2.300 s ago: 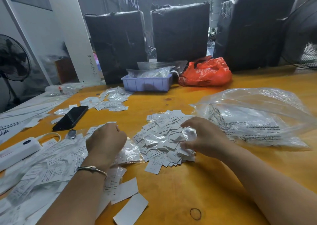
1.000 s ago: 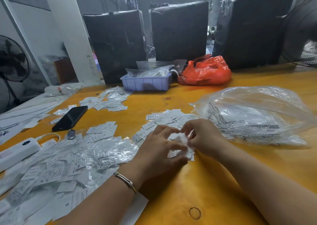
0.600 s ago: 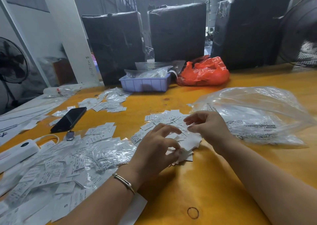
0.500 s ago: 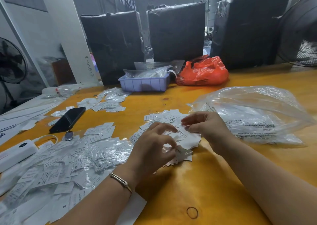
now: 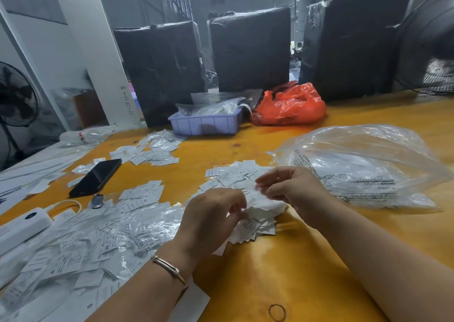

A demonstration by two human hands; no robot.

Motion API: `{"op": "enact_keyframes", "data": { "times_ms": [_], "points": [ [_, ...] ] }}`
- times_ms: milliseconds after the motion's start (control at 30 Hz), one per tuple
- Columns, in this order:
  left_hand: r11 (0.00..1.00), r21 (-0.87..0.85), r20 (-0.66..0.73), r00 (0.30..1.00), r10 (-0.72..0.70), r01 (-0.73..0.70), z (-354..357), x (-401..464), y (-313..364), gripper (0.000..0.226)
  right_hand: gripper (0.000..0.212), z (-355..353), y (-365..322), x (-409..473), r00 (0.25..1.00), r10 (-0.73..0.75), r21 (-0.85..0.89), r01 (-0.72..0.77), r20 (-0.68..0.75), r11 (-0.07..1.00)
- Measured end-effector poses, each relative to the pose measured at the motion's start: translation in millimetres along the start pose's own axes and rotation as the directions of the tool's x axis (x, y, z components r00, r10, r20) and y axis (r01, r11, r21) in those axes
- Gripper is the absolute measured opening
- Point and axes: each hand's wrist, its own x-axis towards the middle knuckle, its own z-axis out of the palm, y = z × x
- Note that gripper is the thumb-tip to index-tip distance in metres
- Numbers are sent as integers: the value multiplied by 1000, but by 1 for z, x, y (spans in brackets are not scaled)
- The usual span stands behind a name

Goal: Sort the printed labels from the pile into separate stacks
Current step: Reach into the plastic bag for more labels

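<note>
A pile of small white printed labels (image 5: pixel 235 177) lies in the middle of the yellow table (image 5: pixel 282 272). My left hand (image 5: pixel 211 221) is over its near edge, fingers curled and pinching labels. Just above the pile, my right hand (image 5: pixel 292 189) pinches a thin white label between thumb and fingers. A wide spread of labels in clear sleeves (image 5: pixel 98 238) covers the table at the left. A smaller group of labels (image 5: pixel 149 152) lies farther back on the left.
A large clear plastic bag (image 5: pixel 363 164) lies at the right. At the back stand a lilac tray (image 5: pixel 204 124), a red bag (image 5: pixel 290 105) and black-wrapped bundles (image 5: pixel 250 49). A black phone (image 5: pixel 95 177) and white power bank (image 5: pixel 21 228) lie left. A rubber band (image 5: pixel 277 312) lies near.
My left hand moved from the left spread over to the middle pile. My right hand lifted off the pile and now holds a label above it.
</note>
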Motion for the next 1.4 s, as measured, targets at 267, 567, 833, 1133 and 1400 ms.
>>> {"op": "enact_keyframes", "data": {
  "times_ms": [267,567,833,1133,1400],
  "points": [
    [999,0,9,999,34,-34,4,-3,-2,15,39,1,0,-1,999,-26,-14,26,38,1000],
    [631,-683,192,924,-331,368,-14,-4,-13,14,43,0,3,3,998,1,59,-5,66,998],
    [461,-770,222,862,-456,442,-16,-4,-14,33,46,3,10,5,998,40,50,-43,50,998],
    [610,-683,99,879,-467,402,-16,-7,-16,10,47,10,10,1,999,20,-21,-20,37,1000],
    [921,-261,144,955,-259,289,-11,-9,-30,21,40,10,6,0,999,16,119,-11,-42,993]
  ]
}}
